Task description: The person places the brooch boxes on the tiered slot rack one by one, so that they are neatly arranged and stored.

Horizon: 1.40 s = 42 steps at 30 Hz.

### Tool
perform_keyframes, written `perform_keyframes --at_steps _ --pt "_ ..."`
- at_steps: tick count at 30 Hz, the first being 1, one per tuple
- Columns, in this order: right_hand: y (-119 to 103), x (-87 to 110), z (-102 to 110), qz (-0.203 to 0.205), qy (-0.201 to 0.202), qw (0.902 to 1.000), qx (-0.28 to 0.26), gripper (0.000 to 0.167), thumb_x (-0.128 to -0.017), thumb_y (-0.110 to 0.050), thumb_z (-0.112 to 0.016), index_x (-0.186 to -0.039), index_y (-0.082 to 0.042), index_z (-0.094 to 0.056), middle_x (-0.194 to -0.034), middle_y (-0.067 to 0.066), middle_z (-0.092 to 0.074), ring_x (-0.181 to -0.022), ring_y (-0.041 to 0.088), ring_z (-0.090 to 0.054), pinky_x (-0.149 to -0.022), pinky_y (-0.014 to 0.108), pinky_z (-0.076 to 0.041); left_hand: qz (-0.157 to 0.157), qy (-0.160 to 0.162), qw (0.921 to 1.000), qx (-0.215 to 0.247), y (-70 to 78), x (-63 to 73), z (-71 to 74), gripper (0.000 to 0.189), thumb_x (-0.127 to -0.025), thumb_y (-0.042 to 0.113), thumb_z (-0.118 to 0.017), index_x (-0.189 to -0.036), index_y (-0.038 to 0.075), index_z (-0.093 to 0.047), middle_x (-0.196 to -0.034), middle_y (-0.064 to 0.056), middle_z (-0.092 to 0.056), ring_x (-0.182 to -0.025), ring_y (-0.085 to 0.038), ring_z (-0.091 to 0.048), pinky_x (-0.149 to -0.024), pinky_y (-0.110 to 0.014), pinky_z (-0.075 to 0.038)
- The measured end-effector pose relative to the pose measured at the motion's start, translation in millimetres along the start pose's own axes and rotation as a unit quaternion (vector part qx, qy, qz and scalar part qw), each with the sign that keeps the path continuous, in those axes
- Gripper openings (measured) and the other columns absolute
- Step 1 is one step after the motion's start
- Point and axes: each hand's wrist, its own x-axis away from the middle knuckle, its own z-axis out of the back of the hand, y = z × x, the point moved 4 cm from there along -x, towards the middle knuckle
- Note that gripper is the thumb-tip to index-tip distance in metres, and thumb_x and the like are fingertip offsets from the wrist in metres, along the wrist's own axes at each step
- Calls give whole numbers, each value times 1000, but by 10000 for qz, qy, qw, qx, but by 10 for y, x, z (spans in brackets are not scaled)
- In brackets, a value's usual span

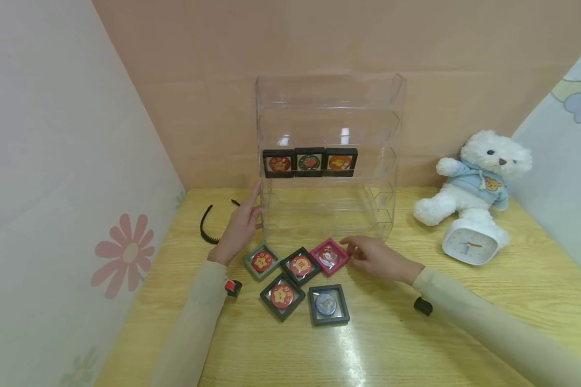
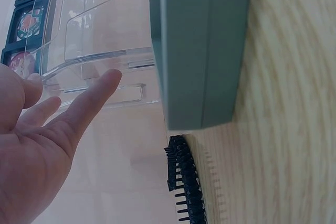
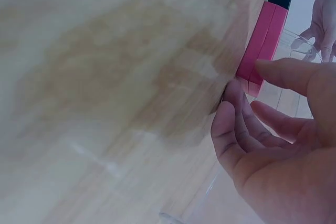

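My left hand [image 1: 240, 224] touches the left side of a clear tiered rack [image 1: 330, 103] with its fingers extended; the left wrist view shows nothing in its grasp. At the right corner of a pink display frame [image 1: 330, 257], my right hand [image 1: 378, 259] pinches with thumb and curled fingers. That frame holds a red round badge and lies on the table. Around it lie a dark frame [image 1: 301, 266], a green frame [image 1: 262, 261], another dark frame [image 1: 283, 296] and a grey frame [image 1: 329, 305], each with a round badge. Three black frames [image 1: 310, 162] stand side by side on a middle tier.
A white teddy bear [image 1: 481, 180] in a blue top sits at the right, with a white clock [image 1: 470, 243] before it. A black toothed hairband [image 1: 204, 226] lies left of the rack. Patterned walls [image 1: 77, 161] flank the wooden table [image 1: 387, 344].
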Motion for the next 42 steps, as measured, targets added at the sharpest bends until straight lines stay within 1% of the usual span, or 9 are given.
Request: perform_keyframes --at_steps 5,9,14,21,26,33,36,39,42 --pt "-43 -42 29 -7 -214 9997 93 52 -92 -7 -73 -139 4 -54 -103 4 -66 -89 13 -61 -77 31 -57 -26 -4 10000 33 10 -30 -6 70 -109 10 -40 -163 39 -7 -167 2 -16 -130 -38 -51 -81 -34 -62" --pt "-39 -79 43 121 -352 9992 135 57 -91 -9 -76 -142 3 -52 -101 2 -66 -85 11 -59 -73 29 -56 37 -23 10000 35 18 -42 -8 71 -109 10 -39 -163 41 -7 -167 2 -16 -129 -36 -52 -81 -32 -62" --pt "-32 -108 54 219 -495 9985 54 60 -90 -9 -77 -143 0 -51 -99 0 -65 -82 10 -58 -70 27 -55 74 -43 10000 -1 39 -45 -11 71 -109 8 -39 -163 40 -7 -167 0 -18 -129 -36 -53 -81 -33 -62" --pt "-50 -110 60 248 -617 9978 31 64 -89 -7 -78 -146 -2 -48 -99 1 -65 -84 10 -61 -73 28 -57 63 -34 10000 -19 37 -45 -6 72 -108 7 -39 -163 41 -7 -167 -1 -18 -128 -35 -53 -81 -32 -62" --pt "-58 -104 41 274 -703 9971 -4 67 -88 -6 -78 -147 -1 -45 -97 -1 -66 -84 9 -62 -74 29 -58 40 -21 10000 -44 34 -41 4 71 -108 8 -39 -163 40 -6 -166 -1 -19 -128 -35 -54 -80 -31 -62" --pt "-80 -100 16 163 -867 9961 -65 71 -88 -5 -77 -149 0 -42 -97 -1 -66 -84 8 -61 -76 29 -57 67 14 10000 -66 27 -22 7 72 -108 8 -40 -163 39 -7 -166 -1 -20 -128 -34 -54 -79 -30 -62" --pt "-89 -108 16 223 -948 9952 -65 73 -87 -4 -77 -149 2 -40 -96 -1 -66 -83 8 -61 -75 29 -57 76 9 10000 -64 17 -14 5 71 -108 8 -40 -163 39 -7 -166 -1 -19 -129 -36 -53 -80 -31 -62" --pt "-84 -132 22 293 -1068 9937 -145 74 -87 -3 -77 -150 4 -39 -94 -1 -66 -81 8 -62 -74 28 -57 35 13 10000 -86 9 -10 4 71 -109 8 -40 -164 37 -7 -167 -3 -19 -129 -37 -53 -80 -32 -62" --pt "-63 -159 30 255 -1248 9916 -246 74 -88 -4 -76 -151 3 -38 -94 -3 -66 -81 7 -62 -74 28 -57 -13 26 9999 -161 3 -11 2 71 -108 7 -41 -164 36 -7 -166 -3 -19 -127 -37 -54 -80 -33 -63"
